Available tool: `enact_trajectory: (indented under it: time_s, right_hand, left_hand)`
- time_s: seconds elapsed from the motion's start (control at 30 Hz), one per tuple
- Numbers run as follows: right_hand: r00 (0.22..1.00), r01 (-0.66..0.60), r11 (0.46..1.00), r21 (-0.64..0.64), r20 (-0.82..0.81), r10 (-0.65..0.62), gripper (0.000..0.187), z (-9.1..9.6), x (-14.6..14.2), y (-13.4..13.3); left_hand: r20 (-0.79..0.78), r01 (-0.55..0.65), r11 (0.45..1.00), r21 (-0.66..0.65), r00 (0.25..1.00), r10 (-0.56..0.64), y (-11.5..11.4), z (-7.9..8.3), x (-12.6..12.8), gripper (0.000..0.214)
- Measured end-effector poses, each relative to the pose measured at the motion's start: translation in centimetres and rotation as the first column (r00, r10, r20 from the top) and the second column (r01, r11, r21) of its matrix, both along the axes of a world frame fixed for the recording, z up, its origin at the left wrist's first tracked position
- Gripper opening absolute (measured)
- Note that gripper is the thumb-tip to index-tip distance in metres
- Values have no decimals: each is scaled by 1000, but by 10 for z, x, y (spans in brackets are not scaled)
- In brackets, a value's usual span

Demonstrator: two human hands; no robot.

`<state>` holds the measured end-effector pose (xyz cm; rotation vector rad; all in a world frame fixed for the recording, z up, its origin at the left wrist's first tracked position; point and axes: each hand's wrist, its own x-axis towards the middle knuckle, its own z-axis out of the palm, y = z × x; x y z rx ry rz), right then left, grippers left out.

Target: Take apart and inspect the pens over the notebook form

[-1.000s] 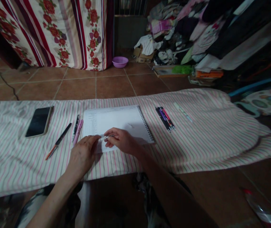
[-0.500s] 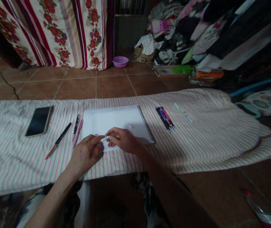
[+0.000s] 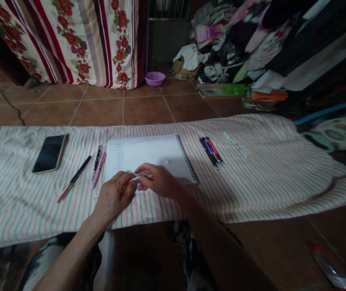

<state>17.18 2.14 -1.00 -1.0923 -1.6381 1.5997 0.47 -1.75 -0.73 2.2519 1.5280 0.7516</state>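
Note:
My left hand and my right hand meet over the lower edge of a white spiral notebook. Both are closed, fingertips pinching a slim pale pen with a silvery end towards the right hand. Fingers hide much of it, so whether it is whole or in parts I cannot tell. A small clear piece lies on the open page above my right hand. Left of the notebook rest a pink pen and a black patterned pen. Another small clear piece lies on the cloth beside my left hand.
On the striped cloth are a phone, a black and orange pen, several dark and red pens and a pale green pen. Beyond are a purple basin and piled clothes. A bottle lies at lower right.
My left hand has shifted slightly right, closer to my right hand. Less of the pen shows between them, and a small clear piece now shows on the cloth by my left hand.

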Motion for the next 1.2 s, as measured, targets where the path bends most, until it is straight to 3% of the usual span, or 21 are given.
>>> enact_trajectory:
  time_s: [0.23, 0.4, 0.6, 0.97, 1.2]
  right_hand:
    - [997, -5, 999, -37, -73, 2, 21, -4, -1, 0]
    - [985, -1, 995, -98, -169, -15, 30, 0, 2, 2]
    - [974, 84, 996, -6, -211, -83, 24, -3, 2, 5]
    - [961, 169, 984, 57, -233, -151, 21, -2, -1, 4]
    - [972, 202, 976, 75, -133, -191, 15, 1, 0, 4]
  left_hand:
    - [12, -47, 998, -40, 999, 47, 0, -3, 1, 22]
    - [118, -148, 987, -62, 981, 155, 3, -2, 0, 22]
    - [357, -185, 940, -288, 889, 285, 4, -3, -1, 23]
    - [344, -180, 948, -262, 901, 266, 2, 0, 4, 20]
    - [333, -164, 956, -241, 912, 240, 2, 2, 4, 19]
